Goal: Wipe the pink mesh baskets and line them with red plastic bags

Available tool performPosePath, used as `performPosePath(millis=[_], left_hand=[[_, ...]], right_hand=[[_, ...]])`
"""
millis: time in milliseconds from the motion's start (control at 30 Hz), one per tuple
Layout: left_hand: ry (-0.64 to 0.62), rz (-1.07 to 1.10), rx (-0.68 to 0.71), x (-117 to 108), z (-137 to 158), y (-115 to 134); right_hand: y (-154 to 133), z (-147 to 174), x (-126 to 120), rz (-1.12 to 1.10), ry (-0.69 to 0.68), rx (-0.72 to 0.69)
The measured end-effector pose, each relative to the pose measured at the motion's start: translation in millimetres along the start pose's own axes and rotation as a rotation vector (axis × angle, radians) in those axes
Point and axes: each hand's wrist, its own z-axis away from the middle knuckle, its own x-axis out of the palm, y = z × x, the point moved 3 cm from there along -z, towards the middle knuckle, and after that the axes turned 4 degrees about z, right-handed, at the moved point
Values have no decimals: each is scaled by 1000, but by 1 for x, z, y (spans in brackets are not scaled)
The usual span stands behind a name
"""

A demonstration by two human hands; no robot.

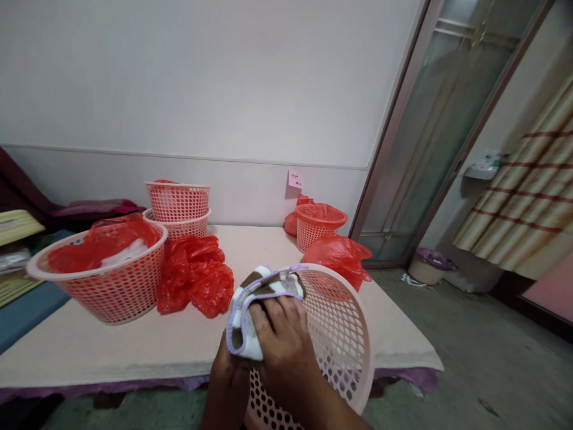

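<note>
A brown, white and grey striped cloth (250, 298) with a lilac edge is folded over the near-left rim of a pink plastic basket (367, 346). The basket tilts at the table's front edge, its holed inside facing me. My right hand (284, 334) presses the cloth against the rim, its fingers curled into the folds. Lower down on the left, my left hand (229, 376) is closed at the basket's rim; cloth hides most of its fingers.
On the white-covered table (179, 349) stand a wide pink basket (120, 298) with red bags inside, stacked baskets (179, 203), crumpled red bags (197, 275) and a red-lined basket (313, 230). A pink note (295, 178) is on the wall. A bin (425, 267) stands on the floor.
</note>
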Motion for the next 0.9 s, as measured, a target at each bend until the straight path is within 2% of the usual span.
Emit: performPosePath(millis=[100, 233, 433, 533, 667, 733, 800, 900], left_hand=[[-84, -68, 67, -4, 0, 1], [-71, -84, 34, -6, 2, 3], [-16, -32, -57, -8, 7, 4], [-19, -24, -70, -8, 8, 1], [-22, 0, -107, -7, 6, -2], [-7, 8, -122, -7, 3, -3], [13, 16, -146, -9, 0, -4], [32, 29, -162, -15, -6, -8]], right_hand=[[22, -11, -4, 28, 20, 67], [62, -16, -15, 112, 71, 202], [117, 10, -19, 93, 94, 423], [123, 18, -21, 71, 124, 435], [107, 10, -34, 91, 108, 363], [95, 5, -42, -52, 57, 370], [83, 3, -44, -356, -55, 432], [71, 8, -39, -921, -241, 698]])
